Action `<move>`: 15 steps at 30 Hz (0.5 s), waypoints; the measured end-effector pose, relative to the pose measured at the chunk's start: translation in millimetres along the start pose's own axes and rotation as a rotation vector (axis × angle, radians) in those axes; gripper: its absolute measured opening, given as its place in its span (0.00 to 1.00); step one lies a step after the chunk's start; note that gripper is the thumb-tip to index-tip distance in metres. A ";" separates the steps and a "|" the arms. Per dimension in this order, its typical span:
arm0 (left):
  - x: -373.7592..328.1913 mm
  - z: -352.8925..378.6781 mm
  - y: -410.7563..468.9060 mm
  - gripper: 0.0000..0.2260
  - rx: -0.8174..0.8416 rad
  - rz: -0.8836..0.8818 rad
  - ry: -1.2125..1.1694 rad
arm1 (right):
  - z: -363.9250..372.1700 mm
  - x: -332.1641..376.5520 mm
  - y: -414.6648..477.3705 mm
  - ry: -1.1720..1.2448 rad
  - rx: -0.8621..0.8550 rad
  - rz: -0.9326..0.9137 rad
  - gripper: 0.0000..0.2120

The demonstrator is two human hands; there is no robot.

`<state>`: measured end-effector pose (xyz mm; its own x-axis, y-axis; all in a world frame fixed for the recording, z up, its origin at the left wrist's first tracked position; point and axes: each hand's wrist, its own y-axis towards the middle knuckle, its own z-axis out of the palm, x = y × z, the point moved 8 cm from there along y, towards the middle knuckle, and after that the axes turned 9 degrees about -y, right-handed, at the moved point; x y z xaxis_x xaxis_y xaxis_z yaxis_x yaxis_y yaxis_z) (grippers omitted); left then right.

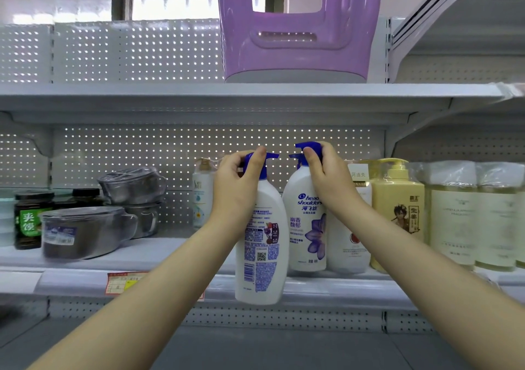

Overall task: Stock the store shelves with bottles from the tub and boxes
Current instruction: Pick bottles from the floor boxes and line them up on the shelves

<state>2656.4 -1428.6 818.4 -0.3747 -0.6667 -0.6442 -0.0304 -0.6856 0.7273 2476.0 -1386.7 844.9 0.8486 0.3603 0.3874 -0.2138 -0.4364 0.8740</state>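
1. Left bottle (pixel 262 244): a white pump bottle with a blue pump. It hangs in front of the shelf (pixel 170 256), not on it. Its base sits lower than the shelf's front edge, and its back label faces the camera.
2. Right bottle (pixel 306 227): the same white type, front label outward. It appears to stand on the shelf deck just beside the left bottle; the left bottle partly hides its base, so full seating cannot be confirmed.
3. Left hand (pixel 238 182): clenched round the left bottle's pump neck, thumb over the pump head. It carries the bottle's whole weight from the top.
4. Right hand (pixel 324 176): fingers curled round the right bottle's pump neck, grasping it from above.
5. Governing relation: the left bottle's long axis is near vertical and its body hangs straight below the grip. The left hand is the nearer hand. In judgement, the next move calls for a lift until the base clears the front edge, then travel inward to the bare deck left of the right bottle.
6. Risk, as a judgement: a top grip lets the body swing, so the base may strike the shelf edge or the neighbouring bottle.
7. Surroundings: a yellow bottle (pixel 397 213) and wrapped pale bottles (pixel 466 213) stand to the right. A small white bottle (pixel 202 193) stands at the back, lidded pots (pixel 85 230) and a dark jar (pixel 31 219) to the left. An upturned purple stool (pixel 295 48) rests on the shelf above.
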 end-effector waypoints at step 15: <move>12.9 -7.9 4.3 0.08 -0.001 0.001 -0.017 | 8.8 -6.6 7.0 -0.126 -0.026 -0.068 0.16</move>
<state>2658.7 -1442.5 811.4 -0.3906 -0.6623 -0.6394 -0.0295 -0.6852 0.7278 2473.2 -1399.4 845.9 0.9152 0.2816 0.2884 -0.1645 -0.3921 0.9051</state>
